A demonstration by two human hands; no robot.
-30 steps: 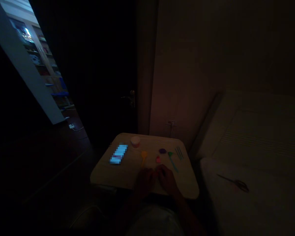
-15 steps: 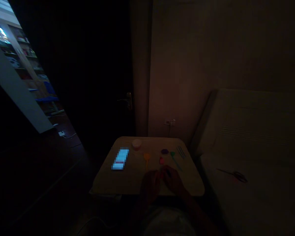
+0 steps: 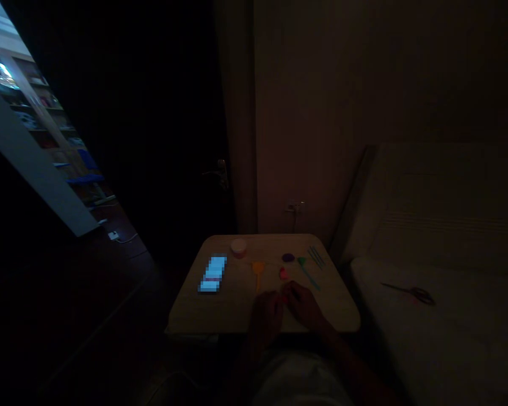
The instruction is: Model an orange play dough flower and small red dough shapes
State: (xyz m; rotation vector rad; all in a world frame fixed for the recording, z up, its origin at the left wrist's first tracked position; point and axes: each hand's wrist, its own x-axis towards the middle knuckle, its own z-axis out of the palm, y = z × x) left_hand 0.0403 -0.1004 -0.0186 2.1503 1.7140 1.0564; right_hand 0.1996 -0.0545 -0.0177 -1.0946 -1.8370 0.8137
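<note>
2 hands meet at the near edge of the bench point(image 3: 237, 310) in the head view: left hand point(image 3: 266, 314) and right hand point(image 3: 303, 306) pinch a small red piece point(image 3: 284, 298) together, fingers closed on it, tools kept within reach beyond.

1. Single head-worn view, looking forward and down onto a small table point(image 3: 237, 310) in a dark room.
2. Table lies low in the frame, at arm's reach; wall point(image 3: 322, 113) ahead, bed point(image 3: 440, 270) to the right.
</note>
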